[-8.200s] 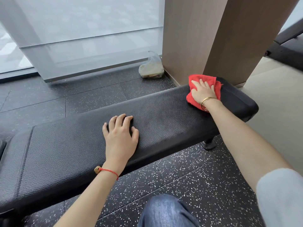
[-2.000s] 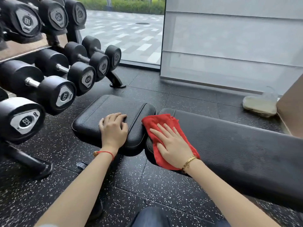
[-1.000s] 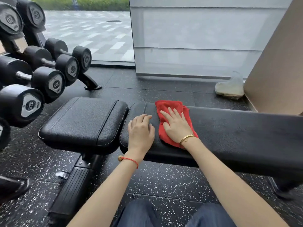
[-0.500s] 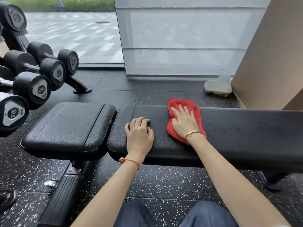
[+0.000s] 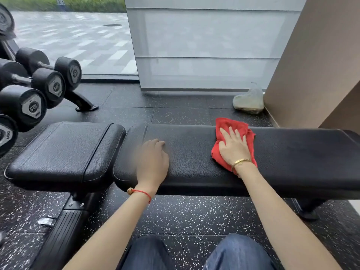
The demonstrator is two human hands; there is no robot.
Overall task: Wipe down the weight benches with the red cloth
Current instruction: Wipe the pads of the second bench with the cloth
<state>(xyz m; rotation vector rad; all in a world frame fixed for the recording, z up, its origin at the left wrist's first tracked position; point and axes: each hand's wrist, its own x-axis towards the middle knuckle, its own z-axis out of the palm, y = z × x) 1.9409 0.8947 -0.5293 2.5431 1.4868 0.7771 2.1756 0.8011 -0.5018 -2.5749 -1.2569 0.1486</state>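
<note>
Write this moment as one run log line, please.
right hand flat on red cloth | long black padded bench | left hand resting on bench

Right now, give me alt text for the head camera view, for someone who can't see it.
A person's right hand presses a red cloth flat on the long pad of a black weight bench, while the left hand rests on the pad near its seat end. Dumbbells sit racked at left on speckled black flooring.

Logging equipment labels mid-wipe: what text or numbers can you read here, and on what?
"32.5": end plate of the nearest fully visible dumbbell.
Plates on the other dumbbells: markings too blurred to read.
Bench pad and red cloth: no text.
</note>
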